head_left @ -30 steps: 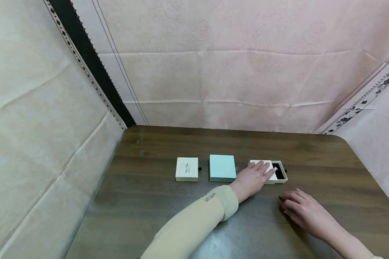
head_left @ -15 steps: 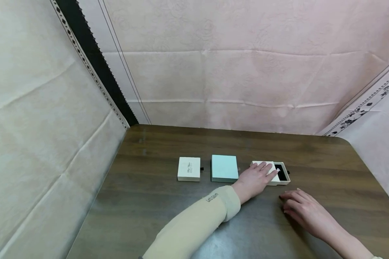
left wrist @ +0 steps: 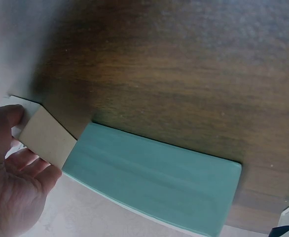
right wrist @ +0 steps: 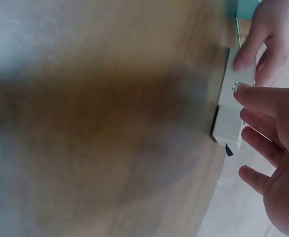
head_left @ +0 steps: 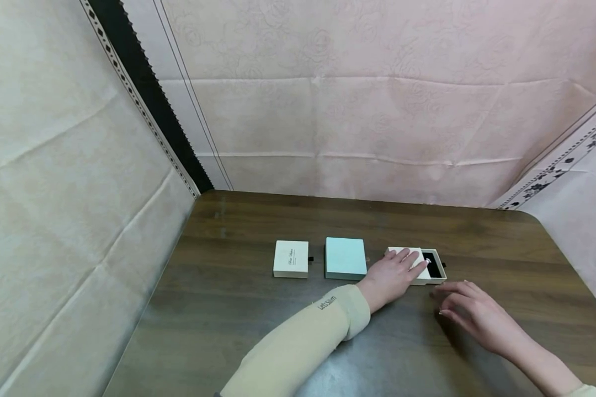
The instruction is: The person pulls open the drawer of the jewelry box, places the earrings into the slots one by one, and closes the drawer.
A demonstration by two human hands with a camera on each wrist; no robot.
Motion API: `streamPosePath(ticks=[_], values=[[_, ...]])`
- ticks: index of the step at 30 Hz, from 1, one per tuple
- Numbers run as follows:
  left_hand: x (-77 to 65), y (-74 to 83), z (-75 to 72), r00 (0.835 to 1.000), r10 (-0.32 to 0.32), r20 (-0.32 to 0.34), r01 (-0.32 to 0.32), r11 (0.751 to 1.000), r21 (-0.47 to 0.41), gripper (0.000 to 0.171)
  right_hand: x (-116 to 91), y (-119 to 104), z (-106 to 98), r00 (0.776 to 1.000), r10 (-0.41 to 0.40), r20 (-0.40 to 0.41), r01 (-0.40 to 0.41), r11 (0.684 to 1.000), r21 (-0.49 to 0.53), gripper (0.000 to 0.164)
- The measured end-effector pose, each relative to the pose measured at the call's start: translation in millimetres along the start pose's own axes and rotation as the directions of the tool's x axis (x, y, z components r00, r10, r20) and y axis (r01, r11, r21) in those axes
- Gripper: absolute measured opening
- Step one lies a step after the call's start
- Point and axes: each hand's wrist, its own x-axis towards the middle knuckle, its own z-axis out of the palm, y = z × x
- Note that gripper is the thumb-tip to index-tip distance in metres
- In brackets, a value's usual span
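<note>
My left hand [head_left: 389, 275] lies over a white drawer-style box [head_left: 419, 282], holding its sleeve. In the left wrist view, its thumb is on one side of the cream box [left wrist: 48, 136] and the fingers on the other. From the box's right end the drawer [head_left: 434, 267] is partly slid out, showing a black lining; a black pull tab [right wrist: 229, 150] is at its end. Just in front of the drawer, my right hand [head_left: 482, 314] hovers with loosely bent, spread fingers, seemingly holding nothing. A small silvery glint shows at its thumb tip.
A light-blue box [head_left: 345, 258] stands left of the left hand. Farther left is another white box [head_left: 291, 259] with dark lettering and a black tab. All rest on the brown wooden table [head_left: 228, 309]. Pale patterned cloth [head_left: 352, 110] hangs behind.
My right hand has risen slightly and moved closer to the drawer. The left hand keeps its hold on the box. The whole view has shifted slightly.
</note>
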Motion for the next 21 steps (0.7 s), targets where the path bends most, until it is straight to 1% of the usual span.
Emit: streamPosePath(ticks=[4, 8, 12, 13, 15, 16, 17, 21], values=[[-0.2, 0.1, -0.5, 1.000, -0.002, 0.015, 0.002, 1.000, -0.010, 0.052, 6, 7, -6, 1.000, 0.014, -0.011, -0.014, 1.000, 0.011, 0.042], [0.1, -0.2, -0.4, 1.000, -0.002, 0.022, 0.002, 1.000, -0.016, 0.052, 14, 13, -15, 0.999, 0.030, -0.023, -0.030, 1.000, -0.001, 0.040], [0.1, 0.1, 0.1, 1.000, -0.002, 0.025, 0.003, 1.000, -0.019, 0.052, 23, 18, -23, 0.998, 0.065, -0.023, -0.066, 0.998, -0.014, 0.014], [0.1, 0.0, 0.0, 1.000, -0.002, 0.026, 0.003, 1.000, -0.020, 0.052, 26, 19, -24, 0.997, 0.077, -0.021, -0.077, 0.997, -0.021, 0.016], [0.2, 0.0, 0.1, 1.000, -0.001, 0.029, 0.002, 1.000, -0.019, 0.052, 30, 22, -26, 0.995, 0.097, -0.021, -0.098, 0.995, -0.027, 0.030], [0.1, -0.3, -0.3, 1.000, -0.001, 0.027, 0.002, 1.000, -0.021, 0.052, 32, 23, -26, 0.994, 0.108, -0.020, -0.109, 0.994, -0.031, 0.034], [0.1, -0.6, -0.7, 1.000, -0.001, 0.026, 0.001, 1.000, -0.020, 0.052, 34, 24, -27, 0.993, 0.118, -0.017, -0.119, 0.992, -0.037, 0.036], [0.0, -1.0, -1.4, 1.000, 0.001, 0.025, 0.000, 1.000, -0.021, 0.053, 41, 31, -28, 0.989, 0.149, -0.007, -0.149, 0.989, -0.024, 0.034]])
